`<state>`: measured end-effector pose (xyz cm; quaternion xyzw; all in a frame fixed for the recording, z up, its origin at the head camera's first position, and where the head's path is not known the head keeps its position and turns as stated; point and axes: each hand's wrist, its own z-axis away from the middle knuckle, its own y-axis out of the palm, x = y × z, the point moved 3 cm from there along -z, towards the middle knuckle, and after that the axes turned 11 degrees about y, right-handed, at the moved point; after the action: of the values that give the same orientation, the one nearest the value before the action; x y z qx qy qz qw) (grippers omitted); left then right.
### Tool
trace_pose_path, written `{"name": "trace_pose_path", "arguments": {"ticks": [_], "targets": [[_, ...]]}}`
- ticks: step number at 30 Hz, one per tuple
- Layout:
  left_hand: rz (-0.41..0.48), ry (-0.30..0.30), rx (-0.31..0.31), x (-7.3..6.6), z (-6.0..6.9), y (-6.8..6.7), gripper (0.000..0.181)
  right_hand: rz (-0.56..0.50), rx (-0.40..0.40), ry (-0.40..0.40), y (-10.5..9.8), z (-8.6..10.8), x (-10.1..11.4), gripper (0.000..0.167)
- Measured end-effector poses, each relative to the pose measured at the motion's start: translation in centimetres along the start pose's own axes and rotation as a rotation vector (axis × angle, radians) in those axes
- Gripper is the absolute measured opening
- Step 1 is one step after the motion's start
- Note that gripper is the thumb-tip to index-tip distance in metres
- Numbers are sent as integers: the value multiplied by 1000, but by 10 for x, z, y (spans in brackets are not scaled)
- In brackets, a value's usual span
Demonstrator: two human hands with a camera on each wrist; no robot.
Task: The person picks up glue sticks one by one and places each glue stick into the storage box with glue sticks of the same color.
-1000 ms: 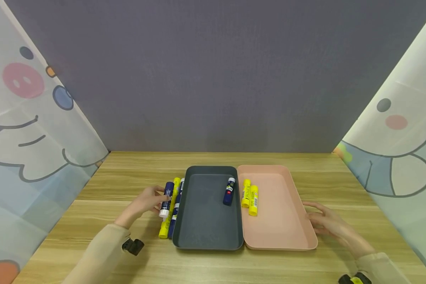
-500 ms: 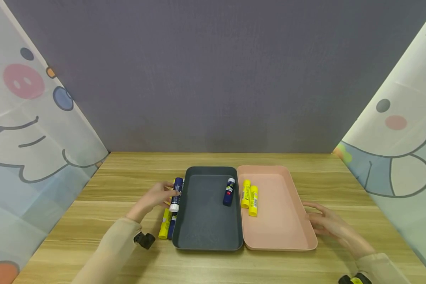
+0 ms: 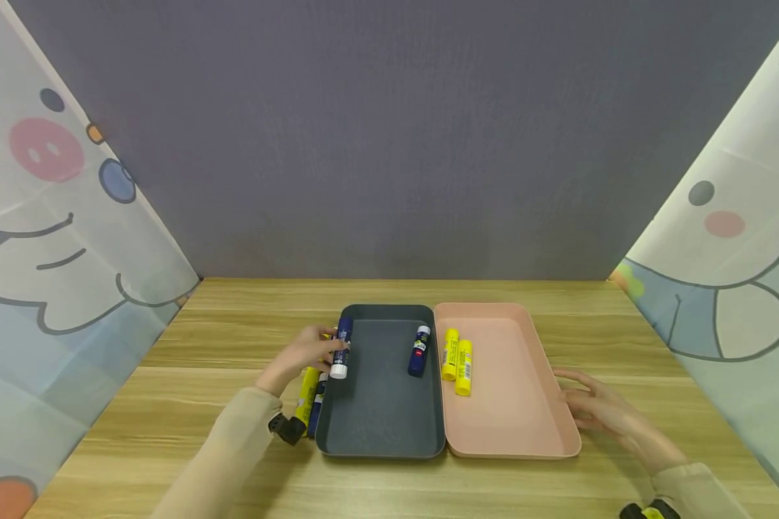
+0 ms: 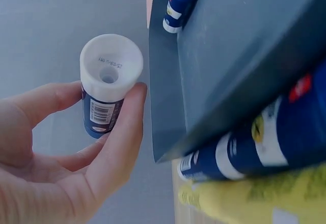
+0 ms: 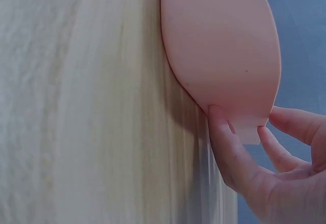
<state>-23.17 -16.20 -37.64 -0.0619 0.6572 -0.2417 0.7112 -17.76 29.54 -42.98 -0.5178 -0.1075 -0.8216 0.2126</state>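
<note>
In the head view my left hand (image 3: 306,353) pinches a dark blue glue stick (image 3: 342,349), white end toward me, over the left rim of the grey tray (image 3: 383,425). The left wrist view shows thumb and fingers round that stick (image 4: 104,109). Another blue stick (image 3: 418,351) lies in the grey tray. Two yellow sticks, one (image 3: 450,355) beside the other (image 3: 464,367), lie in the pink tray (image 3: 519,411). My right hand (image 3: 606,414) touches the pink tray's right side; in the right wrist view its fingers (image 5: 229,152) rest against the pink wall (image 5: 224,56).
Left of the grey tray, yellow sticks (image 3: 307,393) and blue sticks (image 3: 317,411) lie on the wooden table (image 3: 188,389), partly hidden by my left hand. The two trays stand side by side. A grey panel (image 3: 389,144) rises behind the table.
My left hand has carried the blue stick rightward, from above the sticks on the table to the grey tray's left edge. My right hand has stayed by the pink tray.
</note>
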Motion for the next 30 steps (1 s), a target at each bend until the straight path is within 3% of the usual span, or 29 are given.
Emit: {"name": "trace_pose_path", "arguments": {"ticks": [6,14,21,30], "targets": [[19,51,27,-5,-6,9,63,11,-8,5,0,0,1,40],[48,20,2,-7,-19,22,54,26,-66,46,1,-1,1,47],[85,33,4,-9,-33,33,54,35,-88,62,-1,-1,-1,46],[72,41,13,-14,-45,49,51,15,-53,38,0,-2,-1,45]]}}
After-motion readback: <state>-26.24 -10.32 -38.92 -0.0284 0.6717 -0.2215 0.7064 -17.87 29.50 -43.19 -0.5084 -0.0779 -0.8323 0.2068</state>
